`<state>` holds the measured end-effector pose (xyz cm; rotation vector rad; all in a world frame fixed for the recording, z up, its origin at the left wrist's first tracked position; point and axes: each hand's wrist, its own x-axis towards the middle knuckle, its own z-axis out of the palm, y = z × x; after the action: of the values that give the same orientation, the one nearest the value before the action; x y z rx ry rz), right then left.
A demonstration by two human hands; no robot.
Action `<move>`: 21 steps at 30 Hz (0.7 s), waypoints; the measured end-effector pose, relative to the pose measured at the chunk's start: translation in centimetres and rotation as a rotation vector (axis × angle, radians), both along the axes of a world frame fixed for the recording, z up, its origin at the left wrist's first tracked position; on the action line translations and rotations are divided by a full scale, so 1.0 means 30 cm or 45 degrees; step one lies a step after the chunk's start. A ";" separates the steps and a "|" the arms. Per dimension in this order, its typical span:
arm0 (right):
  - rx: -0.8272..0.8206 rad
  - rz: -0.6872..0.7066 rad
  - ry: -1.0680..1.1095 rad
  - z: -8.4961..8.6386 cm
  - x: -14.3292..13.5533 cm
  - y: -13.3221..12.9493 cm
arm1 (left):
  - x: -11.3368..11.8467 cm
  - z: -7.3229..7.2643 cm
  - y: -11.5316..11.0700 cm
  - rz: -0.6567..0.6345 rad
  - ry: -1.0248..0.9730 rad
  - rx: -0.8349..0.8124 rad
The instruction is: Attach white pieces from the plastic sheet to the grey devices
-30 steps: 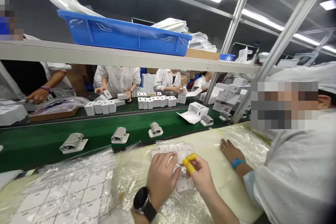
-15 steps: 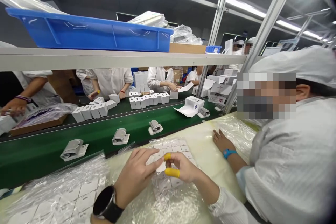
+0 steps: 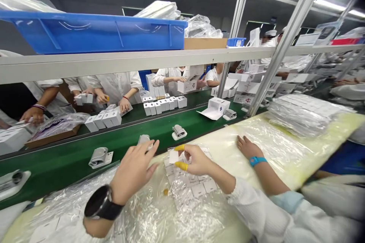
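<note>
My left hand (image 3: 132, 171), with a black watch, is raised above the clear plastic at lower centre, fingers apart and holding nothing. To its right, my right hand (image 3: 194, 159) has yellow covers on thumb and index finger. Those two fingertips pinch a small white box (image 3: 173, 157) at the upper left corner of a plastic-wrapped block of white boxes (image 3: 189, 190). Clear plastic wrap (image 3: 148, 212) lies crumpled between and below the hands. Part of another wrapped group of white boxes (image 3: 45, 231) shows at the lower left.
Beyond the hands runs a green conveyor (image 3: 159, 140) carrying grey rolled cuffs (image 3: 179, 131) and an open white carton (image 3: 216, 108). A co-worker's hand with a blue band (image 3: 249, 148) rests on the table at right. A shelf holds a blue bin (image 3: 108, 34).
The view has turned right. My left hand has drawn away leftwards from my right hand, and the small box now shows between my right fingertips. The neighbour's face has left the view.
</note>
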<state>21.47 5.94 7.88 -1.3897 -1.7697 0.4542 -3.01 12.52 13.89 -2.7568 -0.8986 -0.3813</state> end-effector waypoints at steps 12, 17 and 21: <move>-0.162 0.191 -0.215 -0.098 0.028 0.314 | 0.000 -0.128 0.407 0.402 0.251 -0.515; -0.227 0.027 -0.309 -0.217 0.038 0.491 | 0.047 -0.263 0.559 0.361 0.118 -0.643; -0.237 0.007 -0.327 -0.264 0.064 0.599 | 0.072 -0.322 0.616 0.262 0.030 -0.769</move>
<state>23.39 23.90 -0.05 -1.6338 -1.9773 0.4694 -0.85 31.00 4.23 -3.1280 -1.4796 -0.0365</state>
